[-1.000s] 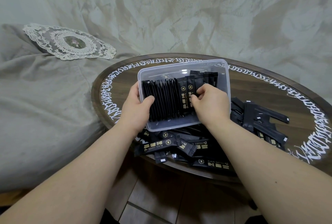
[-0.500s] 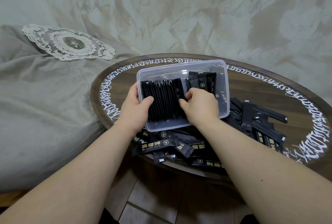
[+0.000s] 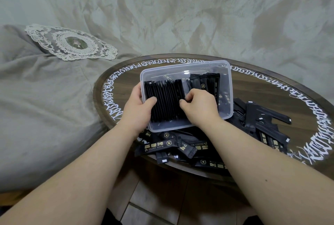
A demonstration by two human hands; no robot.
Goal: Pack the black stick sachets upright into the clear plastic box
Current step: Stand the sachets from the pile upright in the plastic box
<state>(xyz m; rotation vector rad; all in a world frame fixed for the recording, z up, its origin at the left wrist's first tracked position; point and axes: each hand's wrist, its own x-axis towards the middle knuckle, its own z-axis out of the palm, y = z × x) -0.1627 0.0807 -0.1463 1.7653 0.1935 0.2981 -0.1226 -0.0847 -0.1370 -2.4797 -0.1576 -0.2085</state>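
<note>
Sachets [image 3: 165, 103]: a packed row stands on edge against the left wall of the clear box [image 3: 226, 80]. A second, looser clump [image 3: 204, 83] leans at the far right of the box, with a gap between it and the row. Many more lie loose [image 3: 182, 148] on the tabletop [image 3: 271, 87], heaped under and to the right of the box.

Handling, my judgement: each stick is light, thin and flexible, with slick film; a row will likely fan out or topple if not braced from both ends. Best taken as a small bundle, pinched across the flat faces near the top seal.

The box rests tilted toward me on the loose heap, so it is not seated flat and may rock.

Left hand [image 3: 138, 106]: my grip is clamped on the left wall of the box, thumb inside against the end of the row, fingers outside.

Right hand [image 3: 198, 104]: wrist bent down into the box, fingers curled, pinching the right end of the row. Whether one stick or several sit in that pinch, I cannot tell.

Both forearms reach forward from the lower edge of view. A bed with a lace doily [image 3: 72, 43] sits to the left.
</note>
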